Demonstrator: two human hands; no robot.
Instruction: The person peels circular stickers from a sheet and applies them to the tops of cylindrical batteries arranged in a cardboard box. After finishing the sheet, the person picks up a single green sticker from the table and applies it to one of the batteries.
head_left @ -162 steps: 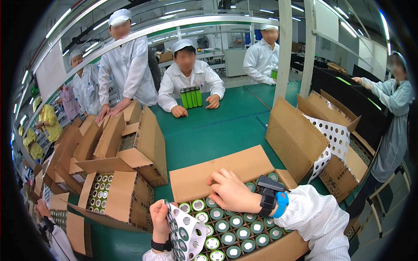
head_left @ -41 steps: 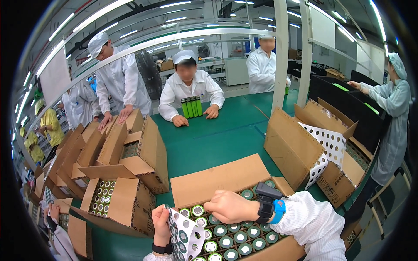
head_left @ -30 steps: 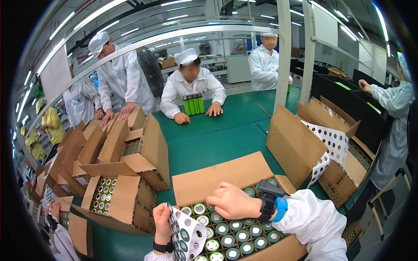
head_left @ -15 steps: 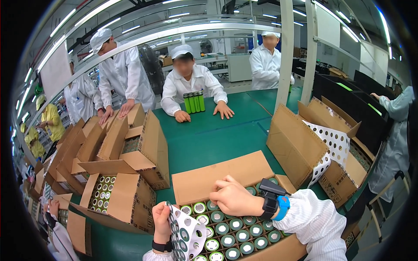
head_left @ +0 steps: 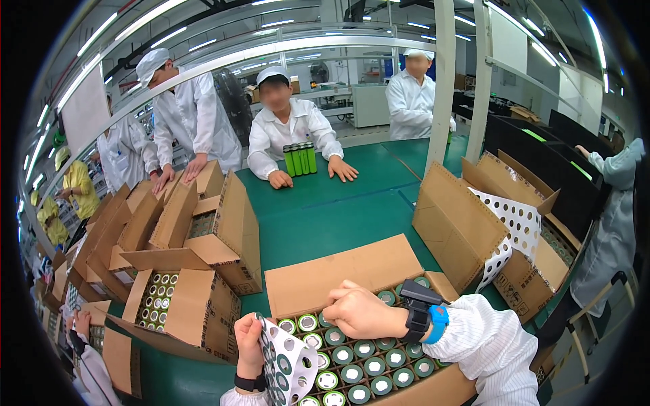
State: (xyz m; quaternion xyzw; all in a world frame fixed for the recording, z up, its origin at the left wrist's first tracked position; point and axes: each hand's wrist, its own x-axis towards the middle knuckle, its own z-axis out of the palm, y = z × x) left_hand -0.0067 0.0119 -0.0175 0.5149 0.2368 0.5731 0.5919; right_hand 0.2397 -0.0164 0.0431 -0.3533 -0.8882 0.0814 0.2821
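In front of me an open cardboard box (head_left: 345,266) holds rows of cylindrical battery cells (head_left: 364,348) in a divider grid. Most cells under and right of my right hand have dark green rings on top; those on the left show bright green rims around pale metal ends. My left hand (head_left: 248,342) pinches a white sheet (head_left: 305,354) punched with round holes, some dark green rings still on it, which droops over the box's left side. Over the upper-left cells, my right hand (head_left: 365,311) is closed, fingertips down at a cell top; anything between them is hidden.
Cardboard boxes of cells (head_left: 183,314) crowd the left side of the green table (head_left: 325,213). Another open box (head_left: 467,216) with a punched sheet (head_left: 508,220) stands right. Across the table a person in white (head_left: 291,128) sits by a green cell pack (head_left: 300,159). Metal posts (head_left: 441,88) rise behind.
My right hand has shifted slightly left and down over the cells. The left hand still grips the sheet. Across the table, the seated person's head and hands moved slightly left.
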